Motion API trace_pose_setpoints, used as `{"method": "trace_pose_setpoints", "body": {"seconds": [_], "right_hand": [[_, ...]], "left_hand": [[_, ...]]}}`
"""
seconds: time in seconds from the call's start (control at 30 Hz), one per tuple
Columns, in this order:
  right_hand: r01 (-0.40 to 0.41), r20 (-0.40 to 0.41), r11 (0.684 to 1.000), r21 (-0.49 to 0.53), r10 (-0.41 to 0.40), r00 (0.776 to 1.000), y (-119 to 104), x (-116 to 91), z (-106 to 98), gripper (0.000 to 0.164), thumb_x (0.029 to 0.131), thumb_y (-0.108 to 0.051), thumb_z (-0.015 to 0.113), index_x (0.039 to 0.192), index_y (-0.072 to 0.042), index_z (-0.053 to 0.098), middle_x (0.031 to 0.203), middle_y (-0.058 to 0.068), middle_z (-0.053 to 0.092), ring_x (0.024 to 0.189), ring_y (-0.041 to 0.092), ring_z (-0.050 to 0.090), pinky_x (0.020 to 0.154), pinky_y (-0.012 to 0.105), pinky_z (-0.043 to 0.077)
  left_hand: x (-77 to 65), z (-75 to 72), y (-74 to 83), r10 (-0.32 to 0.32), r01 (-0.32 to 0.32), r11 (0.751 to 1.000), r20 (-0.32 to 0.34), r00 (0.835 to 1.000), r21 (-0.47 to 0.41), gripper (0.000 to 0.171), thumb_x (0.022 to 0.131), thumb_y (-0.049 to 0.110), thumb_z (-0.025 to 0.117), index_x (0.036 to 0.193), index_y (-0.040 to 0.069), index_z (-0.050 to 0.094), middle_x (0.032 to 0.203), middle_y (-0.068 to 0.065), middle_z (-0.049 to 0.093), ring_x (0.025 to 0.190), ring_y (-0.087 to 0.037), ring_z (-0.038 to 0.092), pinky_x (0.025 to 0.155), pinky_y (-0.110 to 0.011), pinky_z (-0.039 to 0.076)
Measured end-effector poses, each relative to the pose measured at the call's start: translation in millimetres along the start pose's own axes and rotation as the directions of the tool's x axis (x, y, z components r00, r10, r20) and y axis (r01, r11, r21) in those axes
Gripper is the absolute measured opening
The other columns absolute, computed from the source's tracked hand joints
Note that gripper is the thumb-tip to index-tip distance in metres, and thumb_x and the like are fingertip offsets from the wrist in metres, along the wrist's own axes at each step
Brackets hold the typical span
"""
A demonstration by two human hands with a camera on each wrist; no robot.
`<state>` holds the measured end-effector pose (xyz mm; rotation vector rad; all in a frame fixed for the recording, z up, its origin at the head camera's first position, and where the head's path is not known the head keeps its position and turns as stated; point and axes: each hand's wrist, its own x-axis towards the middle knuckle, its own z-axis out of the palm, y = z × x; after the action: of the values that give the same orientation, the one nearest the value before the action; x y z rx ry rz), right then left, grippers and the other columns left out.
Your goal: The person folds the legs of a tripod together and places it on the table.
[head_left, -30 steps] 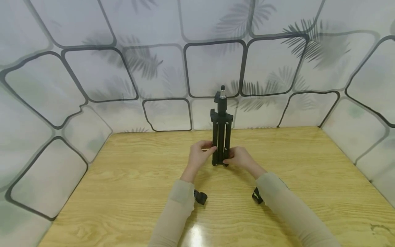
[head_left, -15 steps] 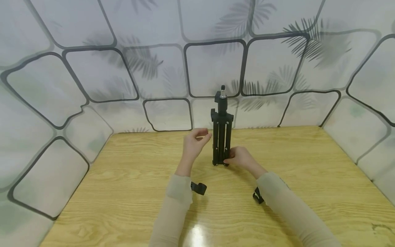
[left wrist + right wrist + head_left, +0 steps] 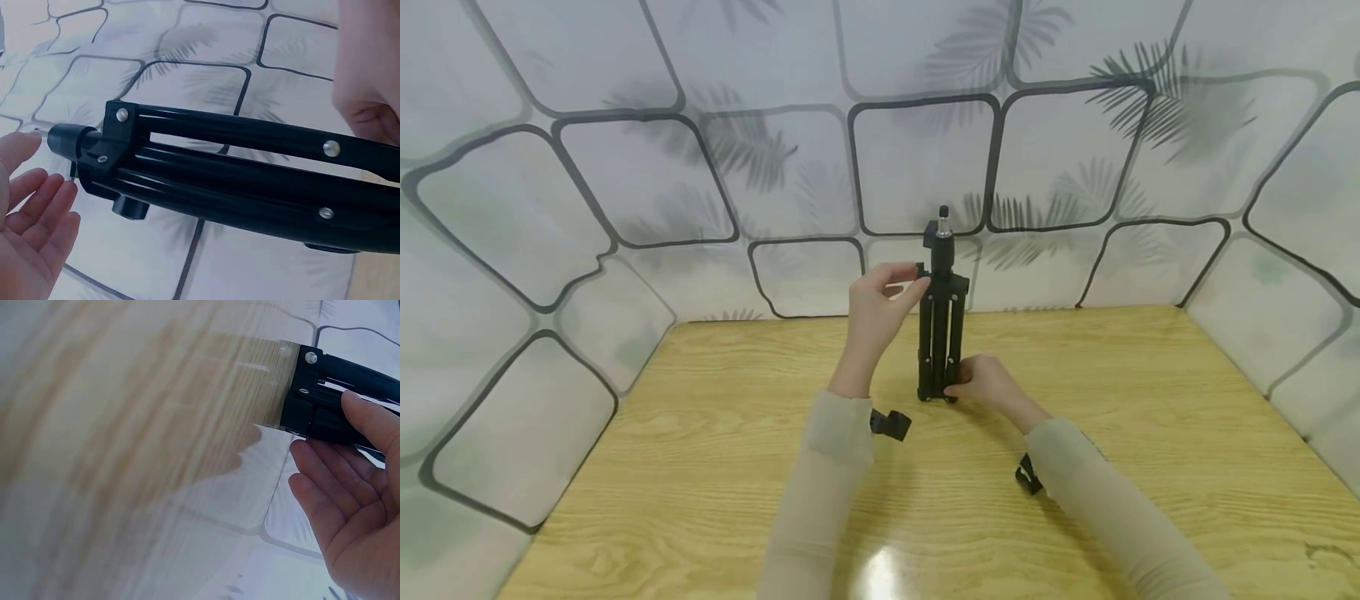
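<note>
A black folded tripod (image 3: 940, 333) with a metal tip stands upright on the wooden table. Its lower end is held by my right hand (image 3: 992, 385); in the right wrist view the thumb lies on one side of the tripod (image 3: 312, 412) and the fingers are on the other. My left hand (image 3: 874, 312) is raised beside the upper collar, at the tripod's left. The left wrist view shows that left hand (image 3: 31, 240) with relaxed, parted fingers, close to the tripod's top knob end and holding nothing. A side knob (image 3: 130, 207) sticks out below the collar.
The wooden table (image 3: 715, 450) reaches back to a wall covering (image 3: 797, 183) with a stone outline and leaf pattern. A black wrist mount (image 3: 892, 425) hangs under the left sleeve, another black mount (image 3: 1028, 475) under the right one.
My left hand has let go of the tripod's lower legs, moved away to the left, then risen to its upper collar. The right hand and the tripod stay in place.
</note>
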<state>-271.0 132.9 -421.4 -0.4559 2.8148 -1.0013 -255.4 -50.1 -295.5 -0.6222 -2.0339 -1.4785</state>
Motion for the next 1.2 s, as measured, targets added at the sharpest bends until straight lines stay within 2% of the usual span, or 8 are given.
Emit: {"method": "trace_pose_setpoints", "body": {"seconds": [0.1,0.33,0.53,0.7,0.9,1.1,1.2], "right_hand": [[0.001,-0.004,1.0,-0.004,-0.001,1.0,-0.9,-0.4,-0.4,0.023,0.074,-0.02,0.071,0.086,-0.001,0.064,0.069,0.002,0.062,0.06,0.013,0.057,0.056,0.029,0.047],[-0.006,-0.002,1.0,-0.002,0.006,1.0,-2.9,-1.4,-0.6,0.022,0.074,-0.019,0.072,0.084,-0.001,0.064,0.068,0.002,0.062,0.058,0.012,0.055,0.053,0.027,0.046],[-0.006,-0.007,1.0,0.013,0.006,1.0,-5.1,-2.3,-1.6,0.021,0.073,-0.017,0.072,0.083,-0.001,0.063,0.067,0.002,0.061,0.057,0.014,0.055,0.052,0.027,0.046],[0.018,0.003,1.0,0.003,-0.018,1.0,-4.5,-1.8,-1.3,0.02,0.073,-0.017,0.073,0.08,-0.001,0.063,0.063,0.001,0.06,0.053,0.015,0.055,0.049,0.027,0.045],[0.029,0.003,0.999,0.014,-0.029,1.0,-4.8,-0.7,-0.1,0.02,0.073,-0.016,0.073,0.082,-0.001,0.064,0.065,0.001,0.061,0.055,0.014,0.056,0.051,0.027,0.046],[0.05,-0.024,0.999,-0.018,-0.051,0.998,-7.2,-2.3,-0.2,0.017,0.07,-0.016,0.074,0.073,-0.002,0.064,0.059,0.0,0.059,0.05,0.013,0.053,0.048,0.027,0.044],[0.053,-0.034,0.998,-0.032,-0.054,0.998,-7.2,-3.4,-0.9,0.017,0.07,-0.015,0.074,0.075,-0.002,0.065,0.061,0.001,0.06,0.052,0.013,0.054,0.051,0.027,0.045]], "left_hand": [[9.4,1.4,6.4,0.021,-0.021,1.0,-0.01,1.0,0.002,0.027,0.081,0.019,0.066,0.1,-0.001,0.063,0.097,-0.011,0.063,0.089,-0.017,0.059,0.077,-0.028,0.048],[31.6,5.9,17.9,0.087,-0.084,0.993,-0.037,0.996,0.082,0.03,0.081,0.021,0.066,0.102,0.0,0.062,0.099,-0.009,0.062,0.092,-0.014,0.057,0.077,-0.022,0.047],[44.2,11.5,28.2,0.123,-0.12,0.987,-0.026,0.992,0.106,0.029,0.082,0.018,0.065,0.103,-0.001,0.061,0.1,-0.012,0.062,0.092,-0.015,0.057,0.078,-0.02,0.045],[49.5,17.0,33.3,0.121,-0.115,0.984,-0.038,0.992,0.134,0.025,0.082,0.015,0.064,0.1,-0.001,0.062,0.096,-0.01,0.063,0.088,-0.015,0.059,0.076,-0.014,0.044],[53.5,22.1,29.5,0.105,-0.102,0.99,-0.031,0.994,0.1,0.022,0.082,0.013,0.064,0.097,-0.002,0.061,0.092,-0.01,0.064,0.082,-0.014,0.061,0.075,-0.017,0.045],[54.2,22.1,27.0,0.093,-0.091,0.994,-0.023,0.995,0.066,0.021,0.082,0.013,0.064,0.096,-0.002,0.061,0.091,-0.01,0.065,0.079,-0.013,0.061,0.074,-0.015,0.045],[53.9,19.7,27.5,0.043,-0.043,0.998,-0.014,0.999,0.043,0.021,0.081,0.013,0.065,0.097,-0.001,0.061,0.091,-0.009,0.065,0.08,-0.012,0.061,0.073,-0.015,0.045]]}}
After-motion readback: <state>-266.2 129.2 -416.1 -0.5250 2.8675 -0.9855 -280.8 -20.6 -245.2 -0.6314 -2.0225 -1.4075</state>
